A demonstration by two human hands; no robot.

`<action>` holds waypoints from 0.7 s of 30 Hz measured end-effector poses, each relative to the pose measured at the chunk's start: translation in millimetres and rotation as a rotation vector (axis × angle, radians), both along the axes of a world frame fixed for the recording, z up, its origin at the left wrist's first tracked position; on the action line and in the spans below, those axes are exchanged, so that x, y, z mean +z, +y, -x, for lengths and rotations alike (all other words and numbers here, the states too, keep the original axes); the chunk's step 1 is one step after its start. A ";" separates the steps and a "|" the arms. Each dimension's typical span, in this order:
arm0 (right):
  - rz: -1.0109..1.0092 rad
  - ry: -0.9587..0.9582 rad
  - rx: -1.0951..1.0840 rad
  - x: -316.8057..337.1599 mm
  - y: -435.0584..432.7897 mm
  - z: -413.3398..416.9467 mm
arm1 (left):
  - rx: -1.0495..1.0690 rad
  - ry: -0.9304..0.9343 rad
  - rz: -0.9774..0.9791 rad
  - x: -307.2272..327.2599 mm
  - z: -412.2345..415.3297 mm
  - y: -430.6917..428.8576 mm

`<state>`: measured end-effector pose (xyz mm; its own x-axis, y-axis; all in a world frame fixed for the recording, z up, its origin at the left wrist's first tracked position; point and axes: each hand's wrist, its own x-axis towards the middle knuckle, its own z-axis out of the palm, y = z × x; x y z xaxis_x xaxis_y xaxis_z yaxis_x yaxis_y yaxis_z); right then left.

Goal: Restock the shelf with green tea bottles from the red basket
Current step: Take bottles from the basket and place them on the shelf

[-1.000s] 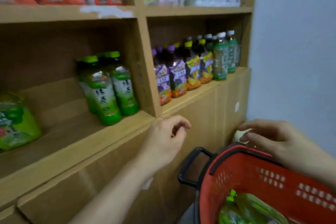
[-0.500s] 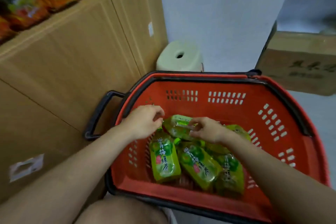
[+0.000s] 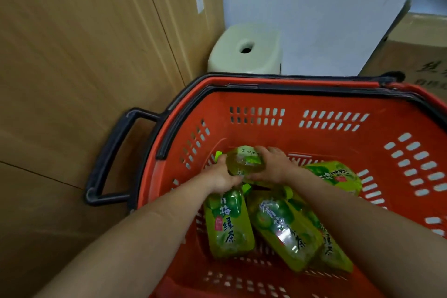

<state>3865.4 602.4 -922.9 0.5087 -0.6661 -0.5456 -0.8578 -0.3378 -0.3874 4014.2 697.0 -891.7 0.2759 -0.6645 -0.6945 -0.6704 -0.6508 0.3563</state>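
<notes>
The red basket (image 3: 338, 106) fills the lower right of the head view, with several green tea bottles lying flat in it. Both my hands are down inside it around one green tea bottle (image 3: 244, 161) lying across the pile. My left hand (image 3: 221, 178) grips its cap end on the left, and my right hand (image 3: 274, 166) curls over its body from the right. Other bottles lie below: one (image 3: 228, 225) under my left wrist, one (image 3: 285, 230) in the middle, one (image 3: 338, 175) at the right. The shelf is out of view.
A wooden cabinet front (image 3: 84, 68) stands to the left of the basket. The basket's black handle (image 3: 108, 152) sticks out toward it. A pale plastic stool (image 3: 246, 49) sits beyond the basket against a white wall, and a cardboard box (image 3: 416, 55) at the far right.
My view dropped from the shelf down to the basket. Both hands went from near the shelf edge and basket rim into the basket and closed on one bottle.
</notes>
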 end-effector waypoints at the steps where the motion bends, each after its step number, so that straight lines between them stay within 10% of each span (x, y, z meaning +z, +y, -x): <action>1: -0.009 0.017 -0.001 -2.3 -0.2 -2.0 | 0.086 0.040 0.063 -0.5 -1.7 -1.3; 21: 0.216 0.108 0.012 19.8 39.0 24.8 | -0.360 -0.034 -0.003 52.8 37.4 30.7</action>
<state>3840.6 641.4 -903.1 0.4641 -0.7675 -0.4423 -0.8855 -0.4137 -0.2114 3976.8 727.7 -838.9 0.0478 -0.7210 -0.6913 -0.8684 -0.3720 0.3279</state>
